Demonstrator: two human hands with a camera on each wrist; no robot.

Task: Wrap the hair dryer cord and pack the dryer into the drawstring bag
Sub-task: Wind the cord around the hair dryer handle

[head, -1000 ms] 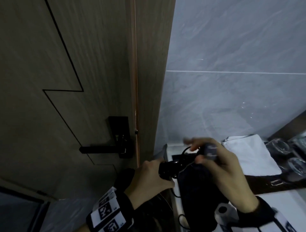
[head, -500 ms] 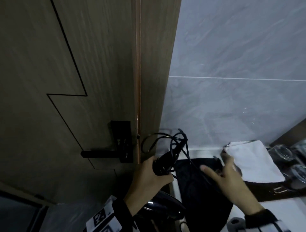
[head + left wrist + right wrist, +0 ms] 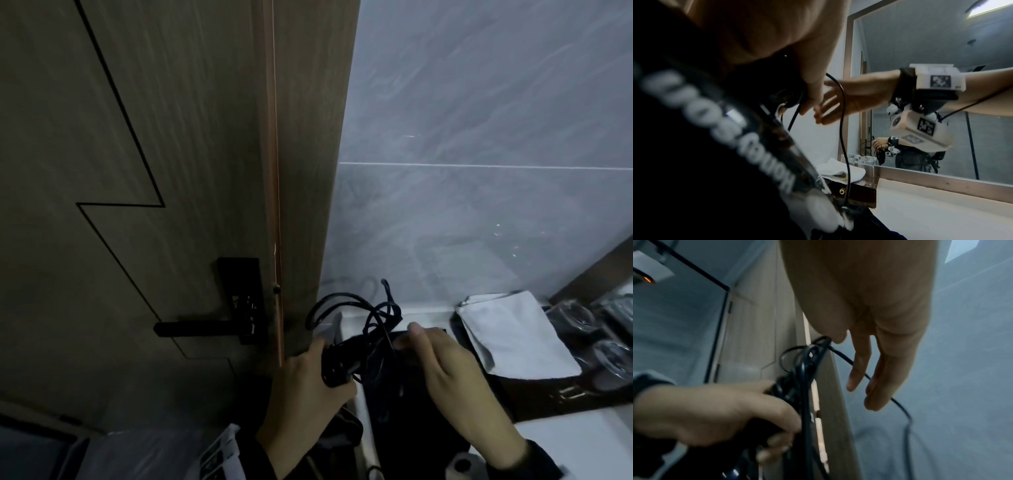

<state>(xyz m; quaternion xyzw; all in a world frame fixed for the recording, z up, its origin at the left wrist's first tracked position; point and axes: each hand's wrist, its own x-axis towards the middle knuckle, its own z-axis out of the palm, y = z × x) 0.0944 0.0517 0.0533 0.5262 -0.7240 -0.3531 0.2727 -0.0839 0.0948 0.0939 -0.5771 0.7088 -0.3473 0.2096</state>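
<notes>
Two hands (image 3: 308,387) (image 3: 448,363) beside door edge (image 3: 277,240)

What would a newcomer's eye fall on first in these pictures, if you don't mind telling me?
Most likely the tangle of black cord looping up at the lower middle of the head view, wound on the hair dryer handle that the left hand grips. Just right of it, the right hand reaches in with straight fingers over the dark drawstring bag. Behind them stands a wooden door with a black lever handle.
</notes>
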